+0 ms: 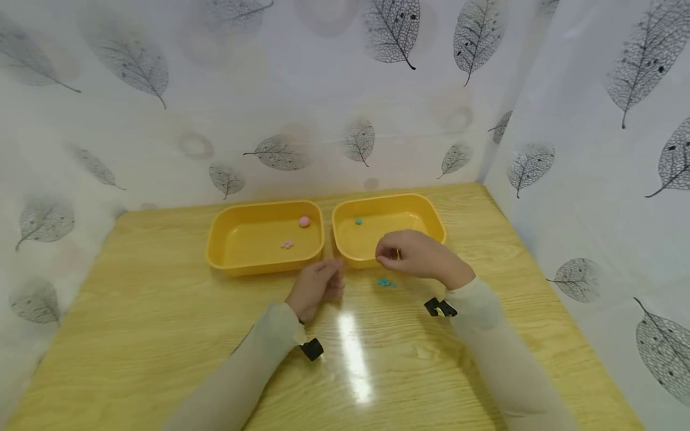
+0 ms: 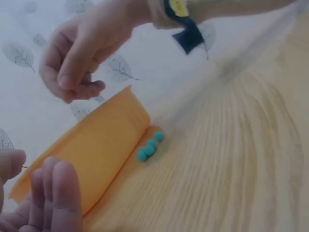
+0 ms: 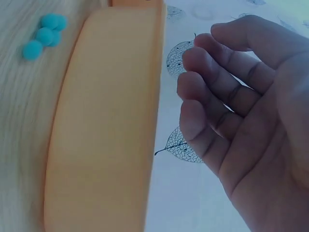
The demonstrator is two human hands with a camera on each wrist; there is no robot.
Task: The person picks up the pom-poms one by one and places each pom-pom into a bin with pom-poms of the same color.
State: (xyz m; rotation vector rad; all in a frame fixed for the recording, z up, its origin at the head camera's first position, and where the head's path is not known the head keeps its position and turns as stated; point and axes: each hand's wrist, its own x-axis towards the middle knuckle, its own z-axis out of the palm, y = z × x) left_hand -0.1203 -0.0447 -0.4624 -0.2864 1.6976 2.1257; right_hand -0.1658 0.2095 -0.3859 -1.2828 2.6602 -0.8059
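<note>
Plainly, labels by thing, places given from the right tray:

Right tray [image 1: 436, 224]: yellow, on the wooden table [image 1: 162, 335], touching or nearly touching the left tray [image 1: 215, 239] beside it; one teal ball [image 1: 358, 221] lies inside near its far wall.

Right hand [image 1: 412, 254]: hovers over the right tray's near rim, fingers curled inward. In the right wrist view the fingers [image 3: 212, 96] are bent and the palm looks bare; in the left wrist view the thumb and fingertips [image 2: 79, 87] are close together. I cannot tell whether they pinch something small.

Teal balls [image 1: 385, 282]: a small cluster on the table just in front of the right tray's near wall, below the right hand, within easy reach of it.

Left hand [image 1: 318, 287]: near the table in front of the gap between the trays, to the left of the teal cluster, fingers loosely curled, holding nothing visible.

Left tray contents: a pink ball [image 1: 304, 221] near the far wall and a small pink cluster [image 1: 287, 244] nearer the middle; colours appear kept apart by tray.

Hard to make out: the exact count in each cluster; both wrist views are blurred and show only the right tray's outer wall [image 3: 106, 125].
</note>
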